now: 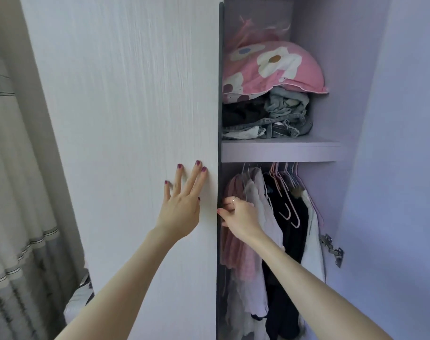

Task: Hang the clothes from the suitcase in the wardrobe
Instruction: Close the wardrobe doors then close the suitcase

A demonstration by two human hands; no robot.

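Wardrobe [314, 153] open on the right side, pale lilac inside, with a closed white door [125, 119] covering the left side. Hanging clothes [255, 241] packed tightly below the shelf [280, 150]: a dusty pink garment furthest left, then white and pale grey pieces, a black one in the middle, another white one at the far right. Pink and white hangers [286, 192] bunched at the top, two empty pink ones dangling in front of the black garment. Above, on the shelf, a heap of folded grey and black clothing [277, 116] topped by a pink pillow [275, 67] with large white flowers. Metal hinge [333, 249] on the right wall, just beside the white garment.

Left hand [182, 207] flat against the white door, fingers straight and spread, near the door's dark edge, apart from the clothes. Right hand [238, 214] reaching into the hanging section, fingers curled around the door's dark edge, ring on one finger; back of the hand directly in front of the pink and white garments. Striped grey and white curtain [15, 192] at the far left. No suitcase in view.
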